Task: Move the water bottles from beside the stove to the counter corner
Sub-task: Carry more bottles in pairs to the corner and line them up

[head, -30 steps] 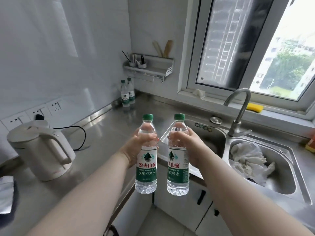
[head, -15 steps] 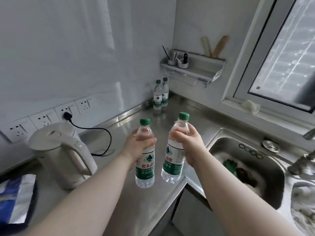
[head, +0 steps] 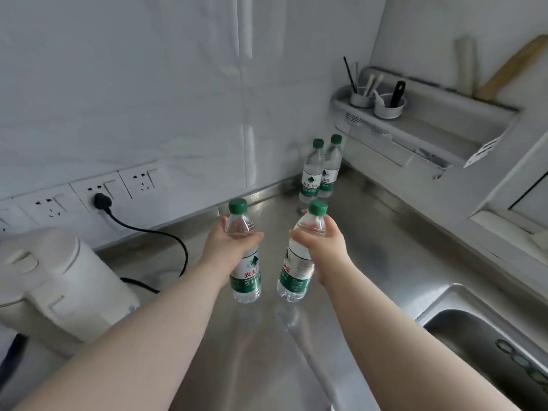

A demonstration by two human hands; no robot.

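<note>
Four water bottles are in view, two held and two standing. Each is clear plastic with a green cap and a green and white label carrying red characters. One left hand [head: 229,244] is wrapped around the shoulder of the left bottle [head: 244,256], which hangs nearly upright above the steel bench [head: 385,232]. One right hand [head: 324,247] grips the right bottle [head: 299,256] the same way, its cap tilted to the right. Both are in the air, apart from each other. Two more bottles [head: 318,170] stand touching in the bench corner below one wall shelf [head: 430,126]. One white kettle [head: 53,280] sits at the left, near four wall sockets [head: 89,191].
</note>
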